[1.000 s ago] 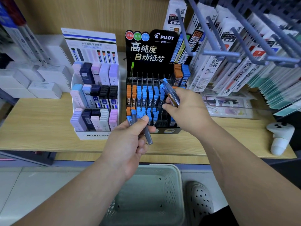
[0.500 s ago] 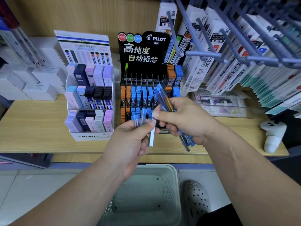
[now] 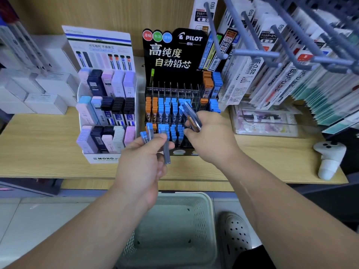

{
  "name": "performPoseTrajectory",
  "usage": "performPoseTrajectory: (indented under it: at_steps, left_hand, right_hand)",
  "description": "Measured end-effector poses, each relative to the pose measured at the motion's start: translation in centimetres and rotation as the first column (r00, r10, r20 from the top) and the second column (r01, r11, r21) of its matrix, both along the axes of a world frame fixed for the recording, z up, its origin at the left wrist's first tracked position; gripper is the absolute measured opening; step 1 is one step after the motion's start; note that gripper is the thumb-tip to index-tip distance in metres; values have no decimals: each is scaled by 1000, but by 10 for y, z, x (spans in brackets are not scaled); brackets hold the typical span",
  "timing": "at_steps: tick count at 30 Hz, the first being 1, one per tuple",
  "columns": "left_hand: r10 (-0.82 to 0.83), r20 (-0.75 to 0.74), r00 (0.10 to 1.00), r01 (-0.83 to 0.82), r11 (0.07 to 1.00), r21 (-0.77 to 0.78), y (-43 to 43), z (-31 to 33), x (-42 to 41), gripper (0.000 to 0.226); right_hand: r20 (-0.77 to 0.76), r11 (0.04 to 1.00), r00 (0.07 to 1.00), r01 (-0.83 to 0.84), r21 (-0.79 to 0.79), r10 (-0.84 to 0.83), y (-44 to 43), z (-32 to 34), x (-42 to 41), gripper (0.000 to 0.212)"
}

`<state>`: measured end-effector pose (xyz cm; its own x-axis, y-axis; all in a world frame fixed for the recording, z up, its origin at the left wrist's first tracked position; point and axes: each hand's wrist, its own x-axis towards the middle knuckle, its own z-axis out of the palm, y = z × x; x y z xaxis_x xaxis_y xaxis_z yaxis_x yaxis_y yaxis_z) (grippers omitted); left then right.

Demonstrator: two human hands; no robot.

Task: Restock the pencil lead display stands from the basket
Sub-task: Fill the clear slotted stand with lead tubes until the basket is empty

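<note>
My left hand (image 3: 141,167) grips a few blue-capped lead tubes (image 3: 166,146) just in front of the black Pilot display stand (image 3: 171,55). My right hand (image 3: 211,136) holds a small bunch of lead tubes (image 3: 191,117), blue-capped and slanted, against the stand's middle rows. Orange and blue tubes fill the stand's rows, and its right slots look partly unfilled. The white Mono stand (image 3: 105,156) with pastel and dark lead cases is to its left. The pale green basket (image 3: 211,220) sits on the floor below the shelf, and nothing shows inside it.
The stands rest on a wooden shelf (image 3: 38,148). White boxes (image 3: 46,103) are stacked at the left. Metal hooks with hanging refill packs (image 3: 291,74) jut out at the upper right. A white controller (image 3: 329,158) stands at the shelf's right end. A white clog (image 3: 236,235) is beside the basket.
My right hand moved from my left hand back up to the Pilot stand's middle rows with its bunch of tubes. My left hand stayed in front of the stand with its tubes.
</note>
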<state>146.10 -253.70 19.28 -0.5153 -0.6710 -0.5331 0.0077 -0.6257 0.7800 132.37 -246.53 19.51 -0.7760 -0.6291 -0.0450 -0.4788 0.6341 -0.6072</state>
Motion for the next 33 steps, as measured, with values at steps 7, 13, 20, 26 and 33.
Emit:
performPoseTrajectory:
  at_steps: [7,13,20,26,33]
  left_hand:
    - [-12,-12,1000,12,1000,17,-3,3,4,5]
    - [-16,-18,1000,16,1000,17,-3,4,6,7]
    - [-4,-13,1000,4,1000,12,0,5,3,5]
    - [5,-21,1000,-5,1000,18,-1,7,5,4]
    - [7,-32,999,-7,1000,25,-4,9,8,2]
  right_hand:
    - [20,997,999,-33,74,31,-3,4,0,4]
    - [-23,994,1000,-8,112,10,1,7,-10,5]
    - [-173,984,984,-6,178,38,-4,2,-4,22]
    - [-216,971,976,45,236,7,-9,0,-4,32]
    - [-226,964,974,46,260,14,-10,1,-6,33]
